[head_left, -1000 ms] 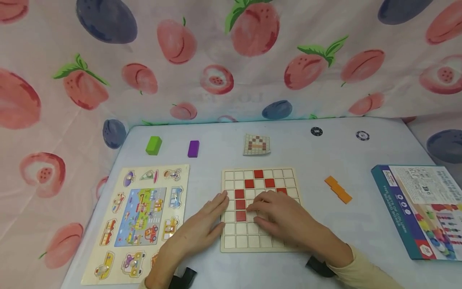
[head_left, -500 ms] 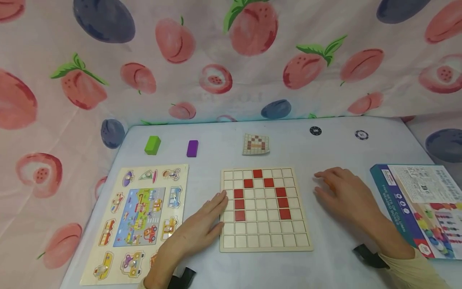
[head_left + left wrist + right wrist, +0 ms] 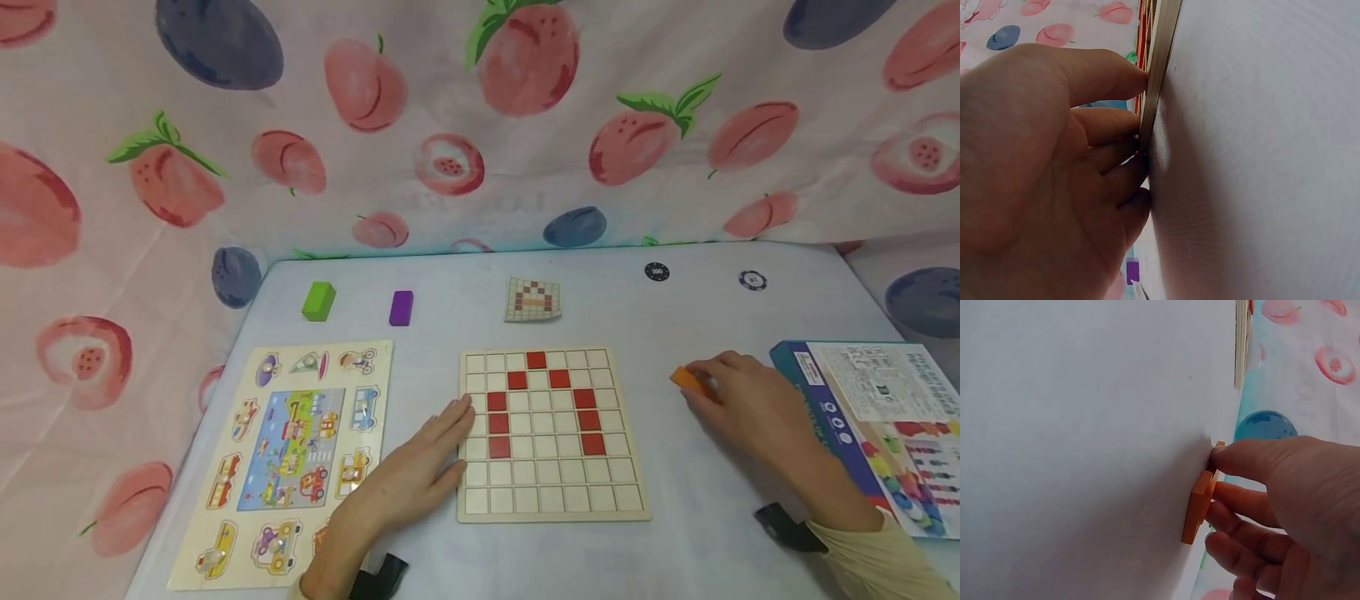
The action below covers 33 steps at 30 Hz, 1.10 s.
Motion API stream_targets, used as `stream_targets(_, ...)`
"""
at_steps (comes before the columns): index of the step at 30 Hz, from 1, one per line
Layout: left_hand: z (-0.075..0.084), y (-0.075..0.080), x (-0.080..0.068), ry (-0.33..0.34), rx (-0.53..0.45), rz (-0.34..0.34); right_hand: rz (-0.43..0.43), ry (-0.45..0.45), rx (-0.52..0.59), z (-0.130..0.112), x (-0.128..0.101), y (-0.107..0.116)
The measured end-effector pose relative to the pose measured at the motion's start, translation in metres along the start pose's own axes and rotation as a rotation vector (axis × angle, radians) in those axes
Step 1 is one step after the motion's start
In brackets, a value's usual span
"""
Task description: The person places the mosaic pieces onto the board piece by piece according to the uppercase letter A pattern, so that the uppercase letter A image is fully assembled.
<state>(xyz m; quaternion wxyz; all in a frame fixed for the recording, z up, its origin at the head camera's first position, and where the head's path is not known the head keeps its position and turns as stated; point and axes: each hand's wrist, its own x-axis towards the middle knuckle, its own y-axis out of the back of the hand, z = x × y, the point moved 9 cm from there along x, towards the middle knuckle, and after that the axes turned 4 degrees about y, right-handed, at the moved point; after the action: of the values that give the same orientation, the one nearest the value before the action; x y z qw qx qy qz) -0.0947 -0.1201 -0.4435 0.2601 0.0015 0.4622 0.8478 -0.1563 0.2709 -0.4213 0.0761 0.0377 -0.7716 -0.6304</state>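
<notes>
A square wooden grid board [image 3: 550,500] lies at the centre of the head view. Several red tiles [image 3: 536,360] sit in its squares as an arch. My left hand [image 3: 412,471] rests with its fingers against the board's left edge; the left wrist view shows thumb and fingertips touching that wooden edge [image 3: 1163,44]. To the right of the board, my right hand [image 3: 753,408] pinches one of the orange tiles [image 3: 683,378] between thumb and fingers. In the right wrist view an orange tile [image 3: 1196,509] is seen edge-on at the fingertips; the hand partly covers the group.
A vehicle puzzle board [image 3: 292,450] lies at left. Behind are a green block [image 3: 319,302], a purple block [image 3: 401,308], a pattern card [image 3: 532,300], a black chip [image 3: 657,272] and a white-and-black chip [image 3: 752,280]. A game box [image 3: 873,383] stands at right.
My right hand has left the grid board, moved right and taken hold of an orange tile. The red tiles it covered now show. My left hand stays at the board's edge.
</notes>
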Motion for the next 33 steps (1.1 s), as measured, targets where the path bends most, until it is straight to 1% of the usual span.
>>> stream_targets(5,0.0,0.0,0.0,-0.004,0.008,0.006,-0.013,0.027,0.012,-0.004,0.001,-0.001)
stream_targets(11,0.0,0.0,0.0,-0.002,0.007,0.005,-0.057,0.029,0.075,-0.007,0.0,-0.005)
stream_targets(18,0.001,0.0,0.0,0.001,0.002,0.004,-0.066,0.047,0.11,-0.011,0.002,-0.005)
stream_targets(21,0.0,0.0,0.0,0.002,0.005,0.007,-0.065,0.063,0.117,-0.017,0.003,-0.004)
stream_targets(24,0.0,-0.001,0.0,0.002,0.005,0.008,-0.051,0.091,0.127,-0.028,0.004,-0.003)
stream_targets(27,0.0,-0.001,0.0,-0.002,0.009,0.011,-0.029,0.133,0.137,-0.045,0.005,-0.002)
stream_targets(29,0.0,-0.001,0.001,-0.005,0.012,0.013,-0.02,0.169,0.144,-0.06,0.004,-0.003)
stream_targets(33,0.0,0.0,0.0,-0.009,0.016,0.015,-0.003,0.275,0.135,-0.098,0.003,-0.005)
